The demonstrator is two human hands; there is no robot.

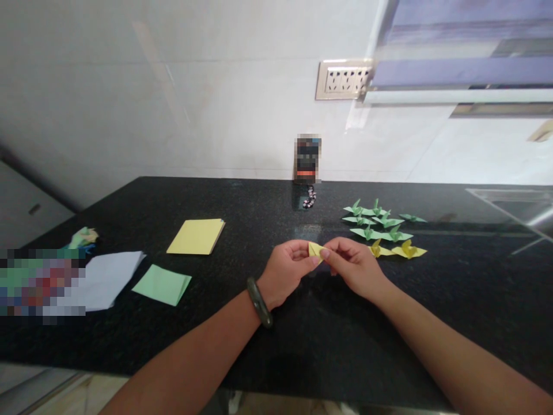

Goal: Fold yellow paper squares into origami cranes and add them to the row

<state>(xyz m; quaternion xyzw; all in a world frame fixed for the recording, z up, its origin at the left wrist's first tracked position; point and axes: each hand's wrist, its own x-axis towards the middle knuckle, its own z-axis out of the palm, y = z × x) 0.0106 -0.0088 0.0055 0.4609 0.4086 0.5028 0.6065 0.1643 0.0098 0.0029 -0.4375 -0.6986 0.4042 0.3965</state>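
Note:
A small piece of folded yellow paper (315, 251) is pinched between my two hands above the dark countertop. My left hand (288, 268), with a dark bangle (260, 304) at its wrist, grips the paper's left side between thumb and fingers. On the paper's right edge, my right hand (354, 266) closes thumb against fingers. Just beyond my right hand lie two yellow paper cranes (408, 249), one partly covered by that hand. Behind them sit several green paper cranes (370, 232) in loose rows.
A stack of yellow paper (196, 236) and green paper sheets (162, 285) lie to the left on the black countertop (242, 207). Farther left are white sheets (108, 279) and crumpled paper (82, 237). A phone-like object (307, 160) leans on the wall below a socket panel (343, 80).

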